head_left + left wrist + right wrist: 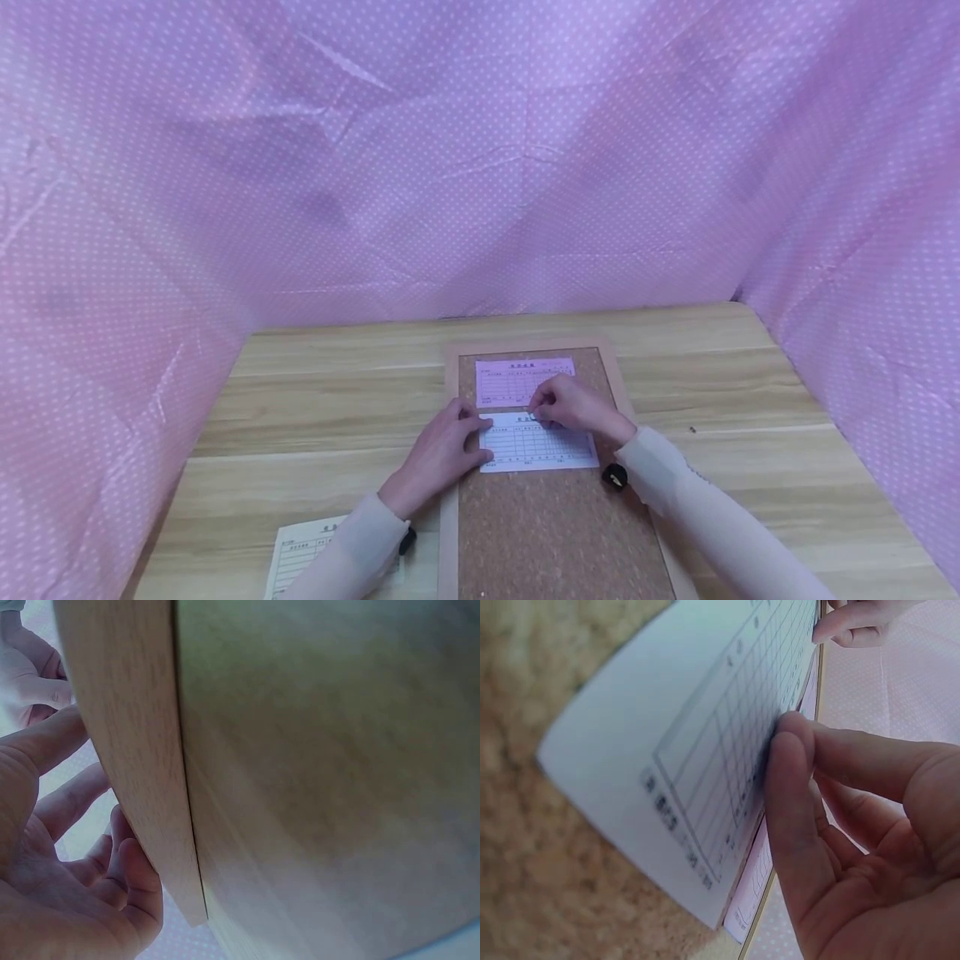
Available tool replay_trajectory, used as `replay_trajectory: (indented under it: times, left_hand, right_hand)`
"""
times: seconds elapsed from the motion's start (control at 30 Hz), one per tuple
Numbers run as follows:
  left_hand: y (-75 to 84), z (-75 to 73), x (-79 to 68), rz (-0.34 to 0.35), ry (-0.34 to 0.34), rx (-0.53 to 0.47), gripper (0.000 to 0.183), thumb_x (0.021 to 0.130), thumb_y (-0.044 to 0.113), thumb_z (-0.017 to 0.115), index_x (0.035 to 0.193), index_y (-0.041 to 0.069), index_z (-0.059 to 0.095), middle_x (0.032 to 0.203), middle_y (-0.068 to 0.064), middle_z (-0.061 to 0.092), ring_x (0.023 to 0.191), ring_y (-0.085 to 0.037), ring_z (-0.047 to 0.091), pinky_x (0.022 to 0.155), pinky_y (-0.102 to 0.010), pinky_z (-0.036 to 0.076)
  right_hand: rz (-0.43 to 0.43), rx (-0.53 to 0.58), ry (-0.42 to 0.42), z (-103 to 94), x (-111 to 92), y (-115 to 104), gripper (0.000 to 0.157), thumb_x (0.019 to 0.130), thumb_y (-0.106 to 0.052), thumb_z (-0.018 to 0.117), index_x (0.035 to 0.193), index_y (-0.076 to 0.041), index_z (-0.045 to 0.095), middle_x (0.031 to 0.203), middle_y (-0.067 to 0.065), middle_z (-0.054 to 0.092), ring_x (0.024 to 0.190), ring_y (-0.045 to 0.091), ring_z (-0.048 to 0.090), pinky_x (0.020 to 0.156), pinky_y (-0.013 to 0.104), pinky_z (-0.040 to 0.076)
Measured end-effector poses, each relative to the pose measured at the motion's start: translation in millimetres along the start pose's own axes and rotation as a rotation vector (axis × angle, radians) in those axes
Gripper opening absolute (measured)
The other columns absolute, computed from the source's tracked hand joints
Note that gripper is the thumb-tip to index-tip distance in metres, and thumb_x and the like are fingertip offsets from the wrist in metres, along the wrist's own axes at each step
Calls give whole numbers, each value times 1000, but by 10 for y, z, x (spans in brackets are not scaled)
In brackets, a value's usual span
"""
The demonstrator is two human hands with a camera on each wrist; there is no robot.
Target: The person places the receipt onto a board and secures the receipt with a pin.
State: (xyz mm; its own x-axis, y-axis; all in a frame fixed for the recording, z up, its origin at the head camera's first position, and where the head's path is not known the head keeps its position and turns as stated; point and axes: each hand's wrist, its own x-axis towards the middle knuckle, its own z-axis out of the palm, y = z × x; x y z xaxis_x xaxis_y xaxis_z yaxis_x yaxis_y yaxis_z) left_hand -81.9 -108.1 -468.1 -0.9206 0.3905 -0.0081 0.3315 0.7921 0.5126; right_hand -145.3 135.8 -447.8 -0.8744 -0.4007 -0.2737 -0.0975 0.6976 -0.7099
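A white printed form [517, 446] lies on a cork board [555, 533], just below a pink printed form [498, 383]. My left hand [447, 442] presses the white form's left edge, index finger at the upper corner and thumb lower down. At the form's top edge, my right hand [566, 404] pinches a small dark thing between thumb and index finger; I cannot tell its kind, as the fingertips mostly hide it. In the right wrist view those fingertips [791, 742] are right at the white form [622, 742]. The left wrist view shows left fingers [139, 877] beside the board's wooden frame [135, 712].
A cream printed form [296, 550] lies on the wooden table [322, 433] at the lower left, partly under the left sleeve. A tiny dark object [692, 430] lies right of the board. Pink dotted cloth [480, 167] hangs behind and at both sides.
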Motion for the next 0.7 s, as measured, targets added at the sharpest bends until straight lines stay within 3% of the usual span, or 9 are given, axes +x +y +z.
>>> replay_trajectory:
  times: [0.7]
  left_hand:
    - [-9, -11, 16, 8, -10, 5, 48, 87, 25, 85, 129, 5, 72, 119, -6, 56, 94, -17, 51, 79, -31, 46]
  right_hand:
    - [65, 36, -10, 14, 43, 10, 9, 91, -1, 71, 89, -6, 78, 74, 1, 68, 67, 15, 64, 61, 26, 52]
